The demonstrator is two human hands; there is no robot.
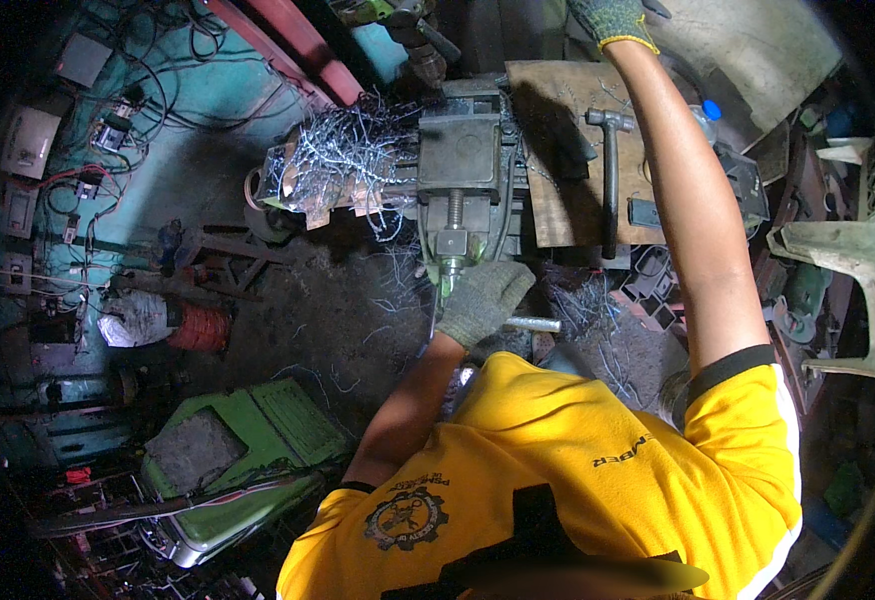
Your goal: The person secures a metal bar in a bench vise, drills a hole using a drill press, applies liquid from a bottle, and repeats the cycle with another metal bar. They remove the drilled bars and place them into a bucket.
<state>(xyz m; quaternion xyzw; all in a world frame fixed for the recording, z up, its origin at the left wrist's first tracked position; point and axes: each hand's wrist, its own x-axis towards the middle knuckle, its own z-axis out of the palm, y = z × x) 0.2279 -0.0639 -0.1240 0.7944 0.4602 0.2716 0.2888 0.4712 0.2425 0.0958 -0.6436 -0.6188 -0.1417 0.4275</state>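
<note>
A: Item one, the left hand [483, 300]?

B: Gloved in grey knit, fingers curled shut around the vise handle [533, 324], a bright steel bar that sticks out to the right of the fist. The hand sits just below the end of the vise screw [452, 225].

A: Item two, the vise [461, 165]?

B: Heavy, dark grey, mounted at the front edge of the workbench [558, 215]. Its threaded screw points toward the person, and the handle crosses below it.

A: Item three, the right hand [613, 20]?

B: Gloved, with a yellow cuff, arm stretched up and away over the bench. Only the wrist and the back of the glove show at the top edge, so I cannot tell how far it is open or what it grips.

A: Other stock?

B: A hammer [610, 165] with a dark handle lies on the bench, right of the vise and just beside the right forearm. A tangle of metal shavings [343, 150] is heaped left of the vise, touching it. A green machine casing [248, 460] stands on the floor at lower left, well apart from both hands.
</note>
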